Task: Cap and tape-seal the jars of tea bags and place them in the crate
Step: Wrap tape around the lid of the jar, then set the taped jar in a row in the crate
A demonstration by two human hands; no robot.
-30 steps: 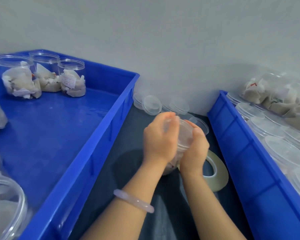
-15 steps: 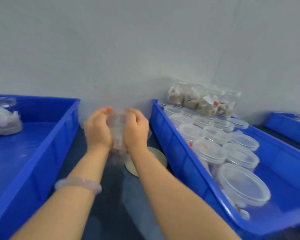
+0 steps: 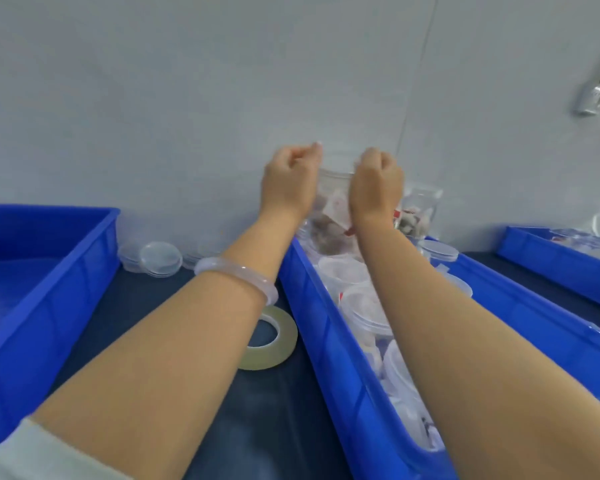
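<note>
A dark tabletop (image 3: 264,410) is bounded at the back by a plain pale grey wall (image 3: 153,98). A thin line (image 3: 422,64) is seen running down the wall. High at the right, a grey metal fitting (image 3: 591,98) is fixed to the wall, with a slanted bar above it.

jar (image 3: 335,202): blurred, sides hidden | left crate (image 3: 59,299): cut by edge

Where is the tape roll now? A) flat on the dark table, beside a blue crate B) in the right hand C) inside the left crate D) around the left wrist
A: the tape roll lies flat on the table beside the middle crate, while the left hand and right hand hold the jar.
</note>
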